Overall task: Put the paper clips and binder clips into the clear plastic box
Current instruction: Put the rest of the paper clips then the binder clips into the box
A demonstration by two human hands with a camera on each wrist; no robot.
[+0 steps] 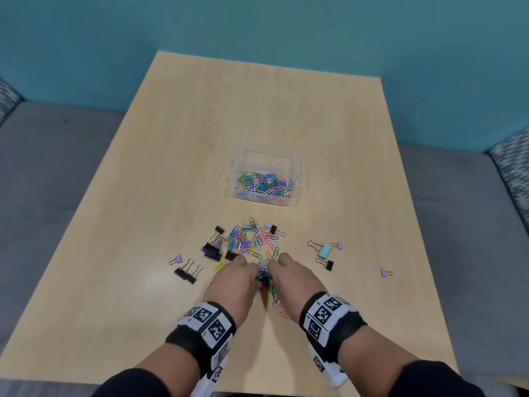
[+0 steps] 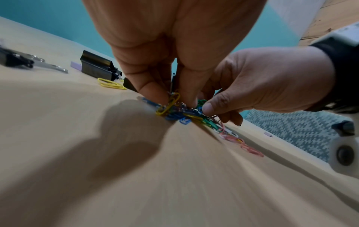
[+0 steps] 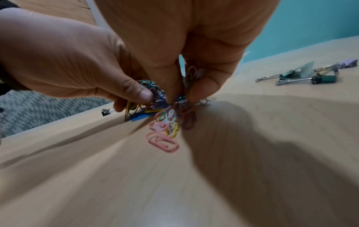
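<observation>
The clear plastic box (image 1: pixel 232 167) stands mid-table with several coloured paper clips (image 1: pixel 264 183) inside. Nearer me lies a loose pile of paper clips (image 1: pixel 252 239). At its near edge my left hand (image 1: pixel 246 272) and right hand (image 1: pixel 279 269) meet, and both pinch one tangled bunch of paper clips (image 1: pixel 263 273) low over the table. In the left wrist view the left fingertips (image 2: pixel 165 98) squeeze the bunch (image 2: pixel 180 111) beside the right thumb (image 2: pixel 208 108). In the right wrist view some pink and yellow clips (image 3: pixel 165 130) trail from the bunch onto the wood.
Black binder clips (image 1: pixel 213 249) lie left of the pile, and two more (image 1: pixel 187 272) lie further left beside a purple one (image 1: pixel 178 258). To the right lie a light blue binder clip (image 1: pixel 325 250), a small black one (image 1: pixel 327 263) and a purple one (image 1: pixel 385 272). A grey sofa surrounds the table.
</observation>
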